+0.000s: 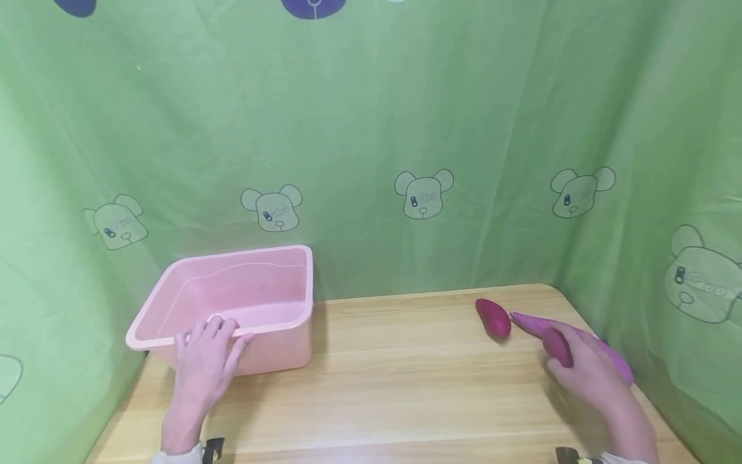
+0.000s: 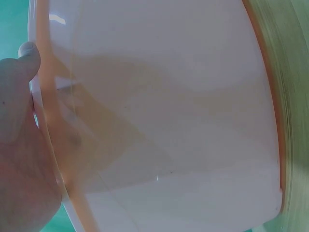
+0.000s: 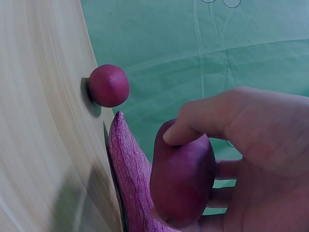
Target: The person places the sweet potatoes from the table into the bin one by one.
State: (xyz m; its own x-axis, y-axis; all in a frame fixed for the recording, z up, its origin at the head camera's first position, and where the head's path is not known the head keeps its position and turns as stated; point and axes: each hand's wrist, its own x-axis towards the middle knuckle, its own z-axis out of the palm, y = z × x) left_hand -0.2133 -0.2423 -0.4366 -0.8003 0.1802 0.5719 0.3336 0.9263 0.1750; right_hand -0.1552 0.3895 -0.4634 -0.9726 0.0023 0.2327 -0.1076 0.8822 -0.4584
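At the left of the table stands a pink plastic basin (image 1: 292, 348). My left hand (image 1: 203, 361) grips its near rim, fingers over the edge; the left wrist view shows the thumb against the rim beside the smooth wall (image 2: 169, 121). My right hand (image 1: 597, 380) holds a dark red, mango-shaped fruit (image 3: 183, 181) between thumb and fingers, above the table. Just below it lies a long purple, ridged vegetable (image 1: 617, 361), tapering to a point and partly hidden by the hand. A second dark red, mango-shaped fruit (image 1: 494, 319) lies left of that tip.
A light wooden table (image 1: 394, 399) carries everything. Green curtains (image 1: 371, 129) printed with bear heads hang close behind it and along both sides. The basin's far side stands near the back curtain.
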